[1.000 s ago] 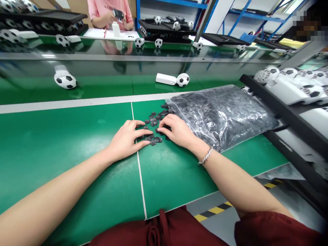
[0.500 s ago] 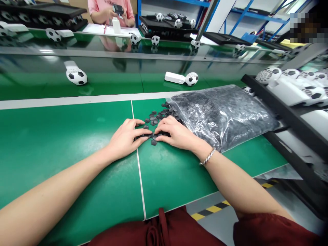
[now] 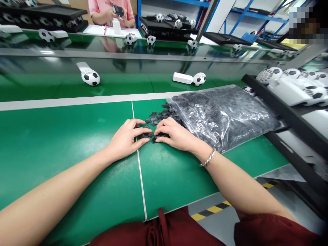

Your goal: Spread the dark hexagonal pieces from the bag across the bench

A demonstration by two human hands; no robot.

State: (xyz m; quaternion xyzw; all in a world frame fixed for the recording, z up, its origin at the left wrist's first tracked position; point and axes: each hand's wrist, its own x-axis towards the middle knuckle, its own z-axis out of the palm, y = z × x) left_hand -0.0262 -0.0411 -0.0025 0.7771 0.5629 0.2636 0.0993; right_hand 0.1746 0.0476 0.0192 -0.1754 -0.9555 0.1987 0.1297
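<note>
**Fingers down on the loose black pieces, sorting barely begun**

Our left hand (image 3: 124,139) lies flat, fingers spread and pressed onto a few small black pieces (image 3: 151,136) on the green mat (image 3: 77,143). Our right hand (image 3: 175,134) meets it fingertip to fingertip, fingers curled over the same little cluster. Neither hand is clamped on anything; whether a piece is pinched under the fingertips we cannot tell.

Just beyond the fingers a scatter of black pieces (image 3: 160,115) spills from the mouth of the clear plastic bag (image 3: 222,114), which lies on its side at our right and looks packed nearly full. So we judge it early going: a handful is out, the bulk is in the bag.

Further out, two football-headed white gadgets (image 3: 90,76) (image 3: 191,79) lie on the conveyor belt (image 3: 51,85). At far right a black rack (image 3: 287,112) holds more of them. Across the line, a person in pink (image 3: 110,10) handles something dark.
</note>
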